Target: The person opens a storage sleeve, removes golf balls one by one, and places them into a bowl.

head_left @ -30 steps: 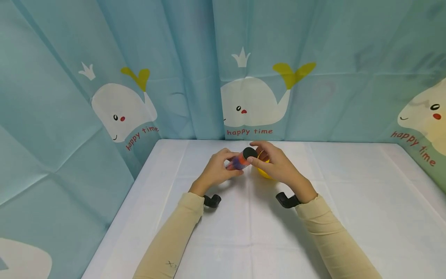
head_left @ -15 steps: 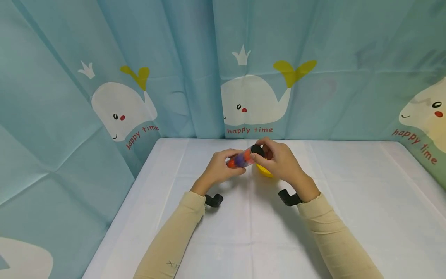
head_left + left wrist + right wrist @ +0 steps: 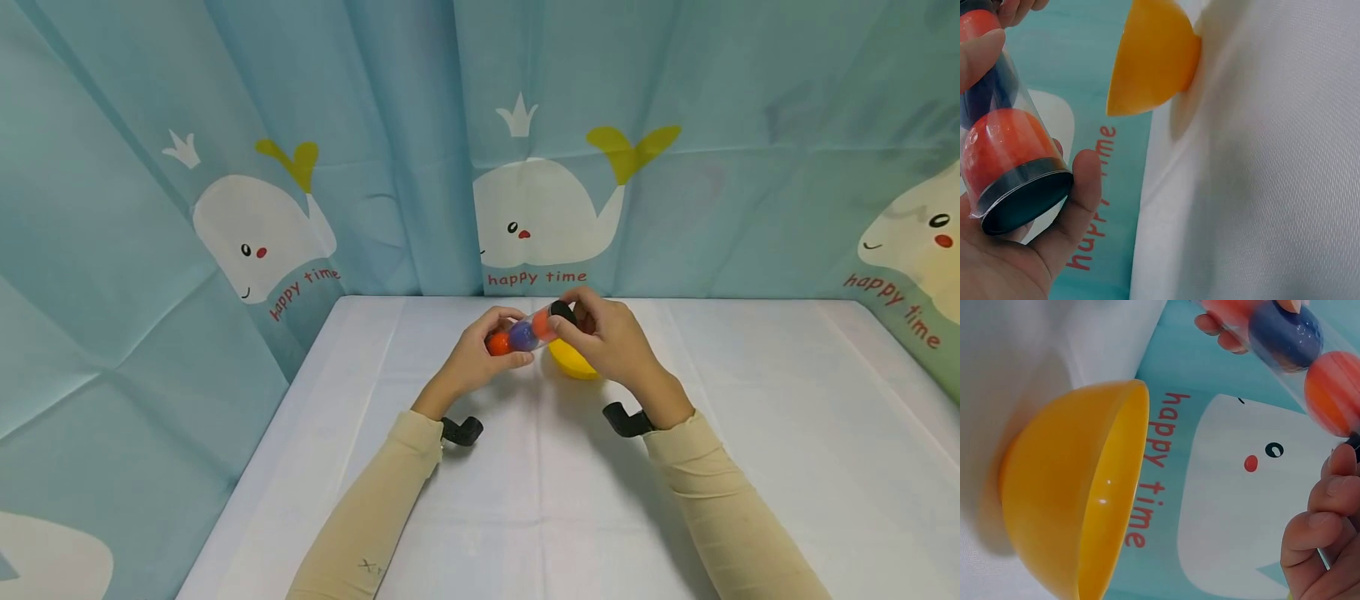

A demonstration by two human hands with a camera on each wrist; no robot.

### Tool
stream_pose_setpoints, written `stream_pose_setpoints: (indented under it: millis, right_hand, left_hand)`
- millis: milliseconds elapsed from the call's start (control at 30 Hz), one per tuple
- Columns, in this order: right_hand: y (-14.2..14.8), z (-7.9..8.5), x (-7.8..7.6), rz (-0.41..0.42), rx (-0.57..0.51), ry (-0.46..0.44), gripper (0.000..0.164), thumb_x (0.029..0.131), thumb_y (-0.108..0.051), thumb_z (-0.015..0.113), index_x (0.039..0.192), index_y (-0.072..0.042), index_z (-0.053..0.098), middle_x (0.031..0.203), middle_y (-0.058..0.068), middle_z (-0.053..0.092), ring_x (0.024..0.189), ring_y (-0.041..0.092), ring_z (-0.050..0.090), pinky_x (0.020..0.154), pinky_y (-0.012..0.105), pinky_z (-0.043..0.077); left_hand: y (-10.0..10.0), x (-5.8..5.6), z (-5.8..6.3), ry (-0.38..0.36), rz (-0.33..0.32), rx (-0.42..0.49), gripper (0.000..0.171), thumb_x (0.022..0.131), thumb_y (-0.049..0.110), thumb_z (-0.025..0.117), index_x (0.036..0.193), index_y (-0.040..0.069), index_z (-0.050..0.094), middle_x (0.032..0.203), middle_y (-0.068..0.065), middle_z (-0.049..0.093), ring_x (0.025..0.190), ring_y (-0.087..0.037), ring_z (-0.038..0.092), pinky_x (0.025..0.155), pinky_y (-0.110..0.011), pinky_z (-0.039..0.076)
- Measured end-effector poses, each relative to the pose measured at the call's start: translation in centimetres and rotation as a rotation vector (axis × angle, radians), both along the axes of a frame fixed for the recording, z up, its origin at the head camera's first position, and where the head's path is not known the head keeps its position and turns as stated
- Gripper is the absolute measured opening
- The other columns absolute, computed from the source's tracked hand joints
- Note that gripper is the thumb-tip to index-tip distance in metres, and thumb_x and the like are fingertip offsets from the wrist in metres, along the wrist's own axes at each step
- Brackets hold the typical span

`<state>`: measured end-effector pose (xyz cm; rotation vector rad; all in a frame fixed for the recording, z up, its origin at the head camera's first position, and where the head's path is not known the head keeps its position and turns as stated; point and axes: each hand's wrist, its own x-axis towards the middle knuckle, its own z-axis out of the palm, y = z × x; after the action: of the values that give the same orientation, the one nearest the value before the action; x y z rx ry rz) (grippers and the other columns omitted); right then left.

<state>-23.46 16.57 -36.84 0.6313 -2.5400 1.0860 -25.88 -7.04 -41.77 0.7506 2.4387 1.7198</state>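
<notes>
A clear plastic tube (image 3: 534, 321) with black end caps is held up between both hands over the far middle of the table. Inside it sit balls in a row: orange, a dark blue one (image 3: 1285, 335) in the middle, and reddish orange. My left hand (image 3: 471, 358) grips the lower left end, near the black cap (image 3: 1027, 195) there. At the higher right end, the fingers of my right hand (image 3: 618, 342) pinch the other black cap (image 3: 562, 312), partly hidden by them. Just below my right hand stands a yellow bowl (image 3: 574, 361), not touched by it.
A white cloth covers the table (image 3: 495, 533). Behind it hangs a blue curtain (image 3: 420, 208) printed with whales, close to the far edge. Black curved mounts (image 3: 462, 431) are worn on both wrists.
The tube has swung from pointing its black cap toward the head camera to lying more sideways, its right end raised. My right hand has moved slightly right and away, uncovering more of the bowl.
</notes>
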Motion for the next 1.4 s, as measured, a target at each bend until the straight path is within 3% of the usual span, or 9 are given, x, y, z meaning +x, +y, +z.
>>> stream_pose_setpoints:
  millis: [433, 833, 1400]
  right_hand:
    - [0.20, -0.42, -0.27, 0.013, 0.020, -0.051, 0.032, 0.100, -0.040, 0.065, 0.117, -0.013, 0.062, 0.074, 0.003, 0.056, 0.065, 0.020, 0.051, 0.058, 0.030, 0.041]
    - [0.33, -0.62, -0.55, 0.089, -0.003, -0.083, 0.037, 0.102, -0.035, 0.064, 0.126, -0.007, 0.060, 0.079, 0.005, 0.058, 0.069, 0.020, 0.052, 0.060, 0.028, 0.043]
    - [0.38, -0.99, -0.71, 0.118, -0.052, -0.125, 0.027, 0.104, -0.028, 0.061, 0.121, -0.008, 0.061, 0.079, 0.007, 0.060, 0.069, 0.021, 0.052, 0.059, 0.024, 0.042]
  left_hand:
    - [-0.05, -0.14, -0.13, -0.027, 0.004, 0.000, 0.048, 0.089, 0.022, 0.081, 0.131, 0.025, 0.056, 0.130, -0.007, 0.060, 0.118, -0.025, 0.059, 0.109, -0.045, 0.048]
    - [-0.44, -0.35, -0.11, -0.020, 0.006, -0.016, 0.046, 0.089, 0.022, 0.082, 0.128, 0.023, 0.057, 0.127, -0.004, 0.060, 0.111, -0.024, 0.057, 0.102, -0.041, 0.051]
    - [-0.83, -0.56, -0.14, -0.030, -0.054, -0.033, 0.041, 0.090, 0.023, 0.080, 0.125, 0.018, 0.060, 0.125, -0.005, 0.065, 0.110, -0.024, 0.060, 0.100, -0.039, 0.052]
